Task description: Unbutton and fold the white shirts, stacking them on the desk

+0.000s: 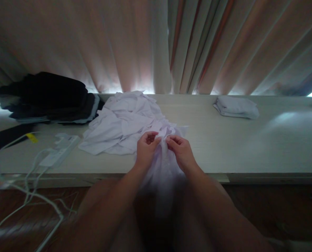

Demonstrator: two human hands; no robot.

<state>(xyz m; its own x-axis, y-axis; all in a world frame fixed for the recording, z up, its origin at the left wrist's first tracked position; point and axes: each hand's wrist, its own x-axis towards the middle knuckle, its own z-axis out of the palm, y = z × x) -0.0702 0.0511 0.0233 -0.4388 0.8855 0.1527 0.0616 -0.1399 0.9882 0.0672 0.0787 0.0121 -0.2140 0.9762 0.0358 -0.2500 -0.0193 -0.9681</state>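
Observation:
A thin white garment (164,164), perhaps a shirt, hangs over the front edge of the white counter between my knees. My left hand (147,147) pinches its upper part between thumb and fingers. Close beside it, my right hand (181,150) grips the same cloth, also with thumb and fingers pressed together. The fingertips of both hands are a small gap apart, with a strip of fabric running down between them. Whether a button or other small part is in the fingers cannot be made out. Behind my left hand spreads a loose, crumpled heap of white cloth (121,122), touching the held garment.
A stack of folded dark clothes (48,98) stands at the back left. In front of it lie a white power strip (58,150) and loose cables (30,189). Back right is a folded white cloth (236,106) on the counter (250,150). Curtains (135,45) hang behind.

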